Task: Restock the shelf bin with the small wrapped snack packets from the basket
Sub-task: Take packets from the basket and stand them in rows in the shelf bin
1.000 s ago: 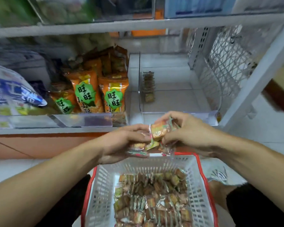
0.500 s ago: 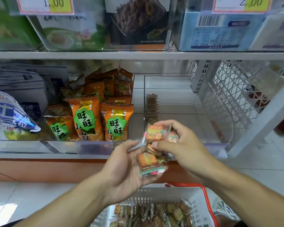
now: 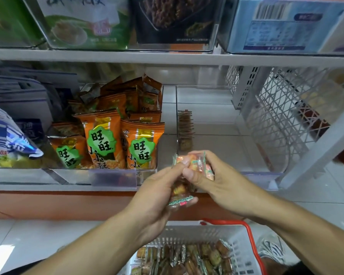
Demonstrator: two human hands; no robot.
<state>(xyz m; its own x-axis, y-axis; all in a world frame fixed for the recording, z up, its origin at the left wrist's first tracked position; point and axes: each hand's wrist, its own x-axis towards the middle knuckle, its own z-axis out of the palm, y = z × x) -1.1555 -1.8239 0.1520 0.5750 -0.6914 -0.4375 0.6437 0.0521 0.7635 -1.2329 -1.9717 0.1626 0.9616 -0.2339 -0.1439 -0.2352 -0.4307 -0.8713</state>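
Shop shelf bin (image 3: 216,92) behind, left hand (image 3: 157,197) and right hand (image 3: 222,185) both gripping snack packets (image 3: 199,165), basket (image 3: 244,253) below

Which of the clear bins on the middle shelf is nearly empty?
The right-hand clear bin, behind the hands: it holds only one short row of small packets against its left wall. The neighbouring bin is packed with orange bags.

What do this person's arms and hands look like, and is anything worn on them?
Both are bare: the left hand and right hand show no gloves or rings, and no watch, bracelet or band shows at either wrist. No sleeve shows on either forearm as far as the picture's bottom corners. The nails that show are short and unpainted.
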